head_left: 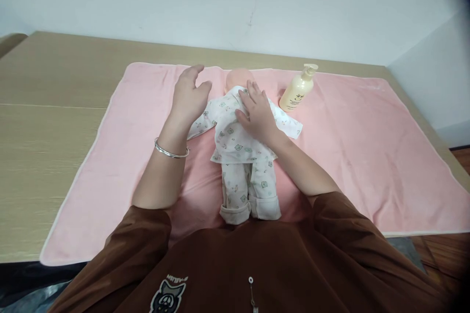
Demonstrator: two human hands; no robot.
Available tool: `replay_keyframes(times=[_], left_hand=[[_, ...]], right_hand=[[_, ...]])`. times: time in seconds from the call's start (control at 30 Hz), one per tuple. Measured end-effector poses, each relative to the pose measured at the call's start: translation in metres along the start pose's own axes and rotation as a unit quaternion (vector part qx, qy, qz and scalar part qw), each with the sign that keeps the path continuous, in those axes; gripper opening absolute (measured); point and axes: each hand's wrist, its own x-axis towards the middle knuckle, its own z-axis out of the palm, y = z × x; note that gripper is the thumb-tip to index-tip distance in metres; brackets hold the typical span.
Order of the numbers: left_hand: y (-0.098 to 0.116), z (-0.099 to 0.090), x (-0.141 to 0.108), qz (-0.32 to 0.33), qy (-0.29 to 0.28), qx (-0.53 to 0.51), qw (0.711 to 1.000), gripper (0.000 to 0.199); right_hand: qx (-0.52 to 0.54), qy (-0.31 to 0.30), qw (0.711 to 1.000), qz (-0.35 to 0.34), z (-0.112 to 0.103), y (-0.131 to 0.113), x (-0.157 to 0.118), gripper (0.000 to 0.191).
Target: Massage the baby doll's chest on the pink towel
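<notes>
A doll (235, 144) in a white printed top and matching trousers with rolled cuffs lies on a pink cloth (128, 156). Its bald head is at the far end, its face out of sight, and its sleeves spread to both sides. My right hand (258, 112) rests on the upper part of the top, fingers apart, grasping nothing. Over the left sleeve, beside the doll's head, is my left hand (191, 95), with thumb and fingers parted and nothing between them. A silver bangle (171, 150) circles my left wrist.
A cream pump bottle (298, 89) stands on the cloth to the right of the doll, close to its right sleeve. Under the cloth is a light wooden table (47, 132), set against a pale wall (183, 5) with a crack.
</notes>
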Motion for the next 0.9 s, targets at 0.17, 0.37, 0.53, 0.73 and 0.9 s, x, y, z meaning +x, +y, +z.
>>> replay_keyframes(times=[0.17,0.37,0.53,0.73,0.9], left_hand=[[0.018,-0.01,-0.008,-0.011,-0.004,0.004,1.0,0.048],[0.013,-0.005,-0.007,-0.044,-0.012,-0.034,0.998,0.055],[0.02,0.0,-0.011,-0.069,-0.024,-0.07,0.995,0.057],[0.036,0.009,-0.023,-0.049,-0.064,-0.121,0.989,0.05],[0.038,0.025,-0.024,-0.012,-0.079,-0.227,0.971,0.04]], right_hand=[[-0.007,-0.041,0.999,-0.01,-0.001,-0.002,-0.001,0.057],[-0.007,-0.017,1.0,-0.015,0.006,0.001,0.0,0.057],[-0.002,0.025,0.999,-0.031,0.009,0.007,0.002,0.054],[-0.029,0.004,0.995,-0.095,0.007,0.009,0.001,0.049],[-0.033,0.114,0.989,-0.092,-0.027,0.013,-0.002,0.044]])
